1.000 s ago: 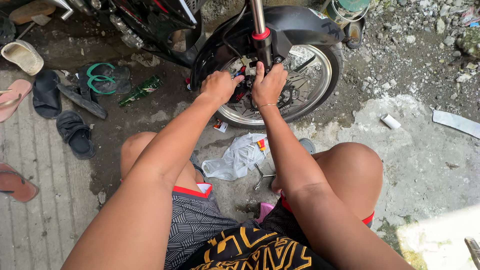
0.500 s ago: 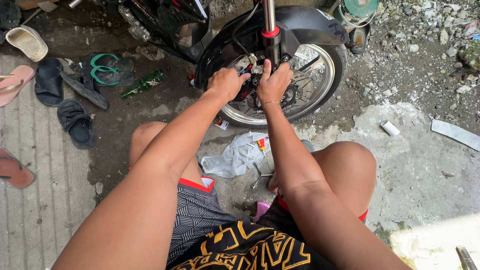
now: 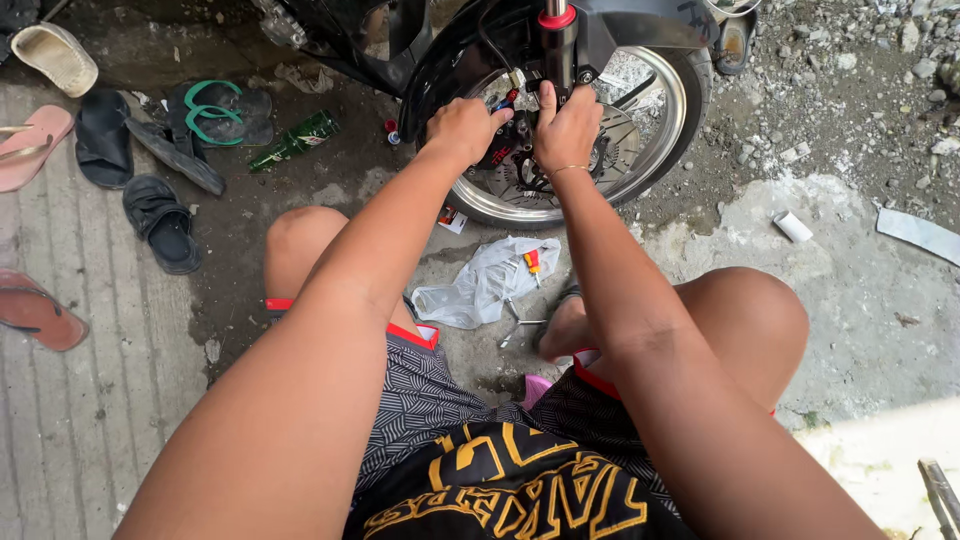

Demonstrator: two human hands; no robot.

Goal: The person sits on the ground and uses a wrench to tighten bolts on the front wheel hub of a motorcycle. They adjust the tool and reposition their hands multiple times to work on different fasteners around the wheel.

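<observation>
Compared with half a second ago, both hands are sitting a little lower in the view and the wheel is shifting right as the head tilts; the grip at the hub looks unchanged.

Going left to right. Far left, on the wet concrete: a pink sandal [image 3: 32, 146], dark sandals [image 3: 160, 222] and a green-strapped pair [image 3: 214, 110]. A green bottle [image 3: 293, 140] is lying on its side near them. In the middle near ground, between the person's knees, a clear plastic bag [image 3: 486, 283] is lying crumpled with a small screwdriver [image 3: 533, 262] on it.

Left hand [image 3: 464, 128] is curling closed against the left side of the brake disc [image 3: 610, 150], fingers pressing on a dark part there; whether it is holding a tool I cannot tell. Right hand [image 3: 566, 130] is closing around the lower fork leg [image 3: 556, 50] just beside it, thumb up along the tube. Both are working at the centre of the front wheel [image 3: 672, 130], which is standing far centre-right, still mounted on the motorcycle.

Judgement: step in hand is work on the brake fitting at the fork foot. Next move probably calls for steadying the part with one hand while the other is turning or pulling a fastener.

Far right: loose gravel [image 3: 850, 60], a small white scrap [image 3: 792, 226].
</observation>
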